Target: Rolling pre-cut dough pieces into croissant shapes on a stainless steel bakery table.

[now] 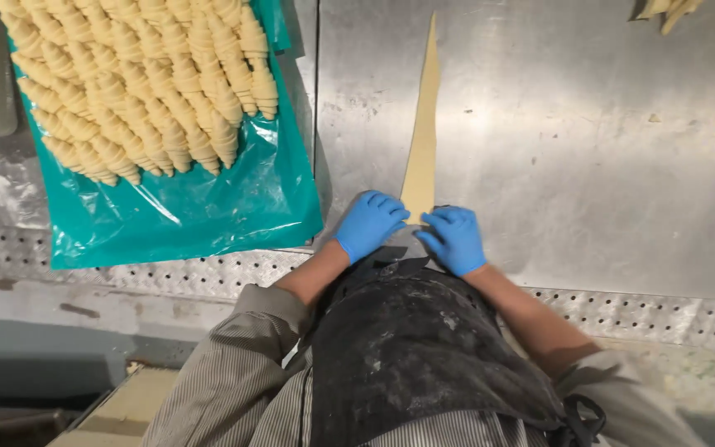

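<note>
A long, thin triangle of pale dough (pixel 424 124) lies on the steel table (pixel 573 141), its tip pointing away from me. Both hands wear blue gloves. My left hand (pixel 370 223) and my right hand (pixel 455 238) press on the wide near end of the dough, fingers curled over it from either side. That near end is hidden under my fingers.
To the left, several rows of rolled raw croissants (pixel 142 83) sit stacked on a teal plastic sheet (pixel 208 211). More dough pieces (pixel 688 10) show at the far right top edge. A perforated metal ledge (pixel 622 314) runs along the table's near side. My floured dark apron (pixel 415 356) fills the bottom.
</note>
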